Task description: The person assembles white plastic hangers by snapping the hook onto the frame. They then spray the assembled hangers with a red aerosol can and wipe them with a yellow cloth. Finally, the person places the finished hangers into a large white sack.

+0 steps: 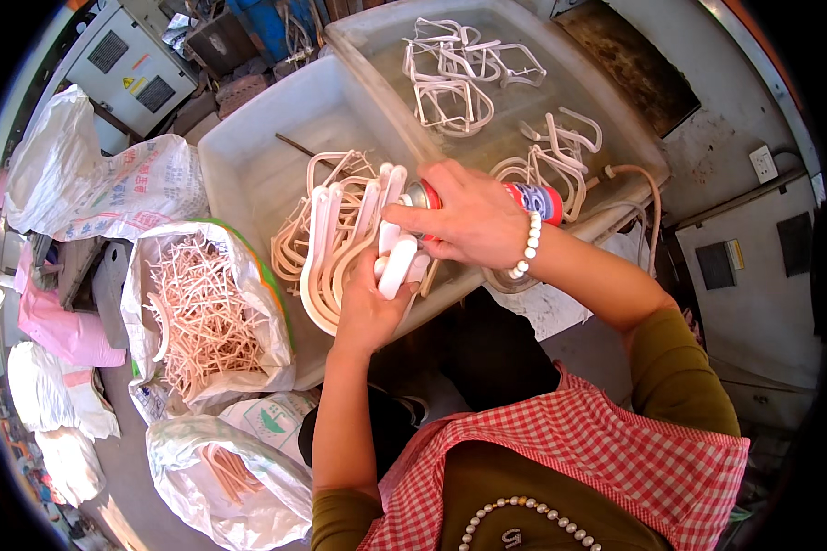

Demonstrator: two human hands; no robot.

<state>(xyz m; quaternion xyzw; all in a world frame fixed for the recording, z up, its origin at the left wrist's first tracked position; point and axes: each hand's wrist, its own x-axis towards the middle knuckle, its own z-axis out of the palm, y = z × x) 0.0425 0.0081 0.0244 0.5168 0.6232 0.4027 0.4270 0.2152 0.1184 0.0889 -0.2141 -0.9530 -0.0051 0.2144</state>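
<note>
My left hand point(369, 308) is closed around a bundle of pale pink-white, curved plastic handles point(320, 243), held over the near edge of a grey plastic tub point(294, 101). In my right hand point(478, 219) lies a red and blue spray can point(544, 204) on its side. Its top points left at the handles, and my forefinger stretches past it toward them. Whether any spray comes out cannot be seen. Behind the bundle, more curved plastic pieces point(285, 241) lie in the tub.
Adjoining on the right, a tub of water point(606, 101) holds several white plastic loops point(459, 106); a hose point(648, 174) hangs at its right side. At left, one sack point(280, 354) holds thin pink plastic scraps point(202, 312). Below it, a white sack point(179, 459) contains pink strips point(228, 473).
</note>
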